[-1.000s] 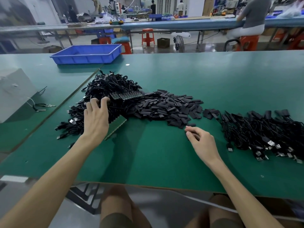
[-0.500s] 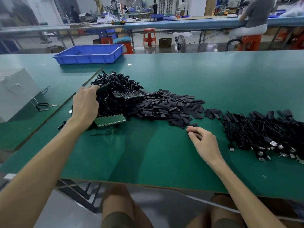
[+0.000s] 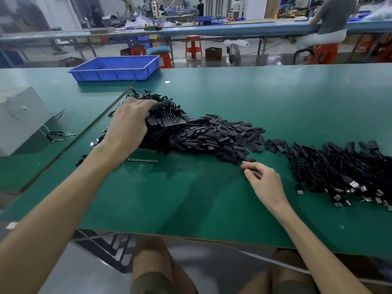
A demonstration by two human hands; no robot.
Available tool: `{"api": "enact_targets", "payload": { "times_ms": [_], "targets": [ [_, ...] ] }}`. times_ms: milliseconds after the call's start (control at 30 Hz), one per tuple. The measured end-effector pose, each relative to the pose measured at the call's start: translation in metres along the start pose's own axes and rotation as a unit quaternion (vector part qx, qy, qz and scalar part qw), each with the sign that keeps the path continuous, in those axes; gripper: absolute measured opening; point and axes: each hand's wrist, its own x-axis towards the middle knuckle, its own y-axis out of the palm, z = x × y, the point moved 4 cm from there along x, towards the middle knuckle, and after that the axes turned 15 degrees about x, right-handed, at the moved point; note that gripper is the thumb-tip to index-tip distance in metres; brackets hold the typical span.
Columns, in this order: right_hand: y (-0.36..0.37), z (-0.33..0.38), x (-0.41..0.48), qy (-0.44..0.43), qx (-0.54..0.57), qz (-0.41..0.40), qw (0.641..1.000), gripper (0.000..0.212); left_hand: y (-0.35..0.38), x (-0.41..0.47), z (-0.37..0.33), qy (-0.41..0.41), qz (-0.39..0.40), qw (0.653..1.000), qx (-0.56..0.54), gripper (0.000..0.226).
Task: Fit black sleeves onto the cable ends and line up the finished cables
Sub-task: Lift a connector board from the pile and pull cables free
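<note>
A heap of black cables (image 3: 167,111) lies left of centre on the green table (image 3: 191,200). My left hand (image 3: 129,126) reaches over that heap and grips a bundle of the cables, its fingertips buried among them. A row of connector ends (image 3: 167,122) shows just right of this hand. A wide pile of loose black sleeves (image 3: 214,139) spreads beside the heap. My right hand (image 3: 263,179) rests at the pile's near edge, fingers curled round what looks like a small black sleeve. Sleeved cables (image 3: 343,166) lie at the right, plugs toward me.
A blue tray (image 3: 114,70) stands at the back left. A grey box (image 3: 21,117) with a few loose leads sits at the far left. A green strip with metal connectors (image 3: 142,158) lies under the heap's near edge. People work at benches behind.
My left hand has moved from the near side of the cable heap up and right onto its top and closed on a bundle. My right hand has stayed put.
</note>
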Motion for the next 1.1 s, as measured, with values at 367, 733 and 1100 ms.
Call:
{"api": "enact_targets", "payload": {
  "times_ms": [367, 733, 1100],
  "targets": [
    [0.0, 0.001, -0.001, 0.004, -0.007, -0.002, 1.0, 0.017, -0.025, 0.003, -0.035, 0.125, -0.142, 0.982, 0.015, 0.044],
    [0.003, 0.011, -0.006, 0.003, -0.032, 0.025, 0.999, 0.022, -0.008, 0.015, -0.032, 0.067, 0.097, 0.991, -0.063, 0.043],
    [0.077, 0.064, -0.04, 0.138, 0.386, 0.182, 0.894, 0.081, 0.024, -0.074, -0.117, 0.212, 0.028, 0.975, -0.068, 0.077]
  ]
}}
